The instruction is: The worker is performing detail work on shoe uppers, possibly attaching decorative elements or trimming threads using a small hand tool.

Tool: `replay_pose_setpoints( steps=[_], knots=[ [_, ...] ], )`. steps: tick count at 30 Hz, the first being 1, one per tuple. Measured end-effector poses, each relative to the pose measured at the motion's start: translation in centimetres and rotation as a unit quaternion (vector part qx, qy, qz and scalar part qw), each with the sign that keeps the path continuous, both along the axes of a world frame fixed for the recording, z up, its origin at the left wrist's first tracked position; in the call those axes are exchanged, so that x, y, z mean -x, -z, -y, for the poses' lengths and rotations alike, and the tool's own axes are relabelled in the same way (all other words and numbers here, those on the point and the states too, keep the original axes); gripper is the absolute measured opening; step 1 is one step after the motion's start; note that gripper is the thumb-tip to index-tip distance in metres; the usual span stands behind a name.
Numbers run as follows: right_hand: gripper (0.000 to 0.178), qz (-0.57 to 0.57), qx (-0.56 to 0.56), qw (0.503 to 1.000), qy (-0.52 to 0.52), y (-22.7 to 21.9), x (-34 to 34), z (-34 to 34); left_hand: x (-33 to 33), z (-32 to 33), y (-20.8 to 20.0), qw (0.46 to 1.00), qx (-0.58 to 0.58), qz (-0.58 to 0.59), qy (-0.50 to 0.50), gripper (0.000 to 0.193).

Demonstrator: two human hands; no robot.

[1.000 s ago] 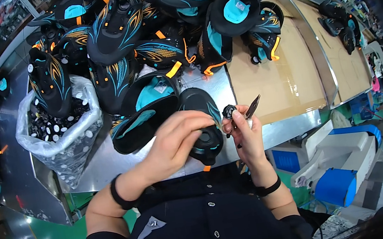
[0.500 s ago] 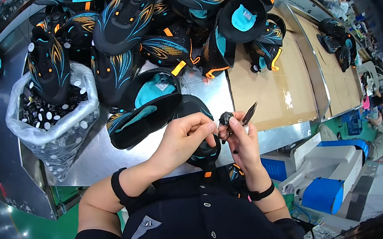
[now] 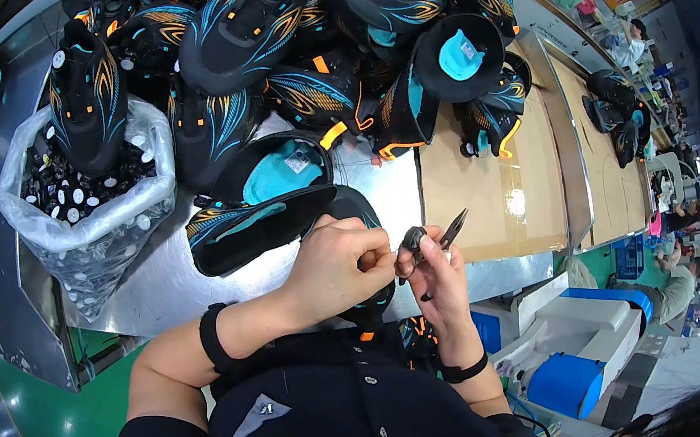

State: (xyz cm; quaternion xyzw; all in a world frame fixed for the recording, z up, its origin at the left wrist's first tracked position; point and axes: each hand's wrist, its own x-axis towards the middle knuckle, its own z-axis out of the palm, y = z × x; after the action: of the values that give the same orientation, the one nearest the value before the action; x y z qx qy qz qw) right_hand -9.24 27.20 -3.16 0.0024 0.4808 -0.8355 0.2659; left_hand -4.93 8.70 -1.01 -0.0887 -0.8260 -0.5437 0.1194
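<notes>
My right hand (image 3: 442,282) has its thumb and fingers closed on a small black round dial (image 3: 413,239). Dark pointed snips (image 3: 456,226) are tucked in that same hand, blades toward the upper right. Close against the dial, my left hand (image 3: 340,261) is closed in a pinch; anything between its fingertips is too small to make out. Under my hands lies a black shoe (image 3: 352,203), partly covered by the left hand. Just beyond it, a shoe with turquoise lining (image 3: 264,223) lies on its side.
Black shoes with blue and orange lines (image 3: 239,39) are heaped at the back. A clear plastic bag (image 3: 100,230) of small black parts with white discs stands at left, a shoe (image 3: 87,105) resting on it. Cardboard (image 3: 494,205) covers the metal table's right side.
My left hand has curled further and its fingertips have come nearer the dial. The dial and snips stay in my right hand. The whole view has shifted slightly.
</notes>
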Motion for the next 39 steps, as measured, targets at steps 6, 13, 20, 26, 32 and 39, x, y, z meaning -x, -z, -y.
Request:
replay_pose_setpoints(
  steps=[6, 13, 20, 26, 32, 39],
  knots=[
    [0.016, -0.012, -0.024, 1.0, 0.007, 0.2, 0.1, 0.2, 0.3, 0.5, 0.3, 0.999, 0.017, 0.043, 0.024, 0.012],
    [0.012, -0.03, -0.056, 0.998, 0.003, -0.2, -0.1, 0.7, 0.5, 0.5, 0.3, 0.994, -0.071, 0.079, 0.025, 0.006],
    [0.012, -0.121, -0.164, 0.977, -0.069, -0.9, -0.9, 0.5, -0.1, 1.2, 0.7, 0.913, -0.304, 0.257, 0.093, 0.016],
    [0.011, -0.256, -0.169, 0.95, -0.058, -2.7, 0.6, 1.9, -0.3, 1.8, -0.1, 0.917, -0.256, 0.271, 0.139, 0.016],
    [0.013, -0.451, -0.259, 0.851, -0.072, -2.7, 0.4, 2.6, -0.7, 0.8, -1.4, 0.944, -0.259, 0.195, 0.059, 0.028],
    [0.015, -0.065, 0.109, 0.992, -0.001, -0.2, -0.8, 1.4, -1.5, -0.2, -0.4, 0.998, -0.046, 0.041, 0.022, 0.01]
  ],
)
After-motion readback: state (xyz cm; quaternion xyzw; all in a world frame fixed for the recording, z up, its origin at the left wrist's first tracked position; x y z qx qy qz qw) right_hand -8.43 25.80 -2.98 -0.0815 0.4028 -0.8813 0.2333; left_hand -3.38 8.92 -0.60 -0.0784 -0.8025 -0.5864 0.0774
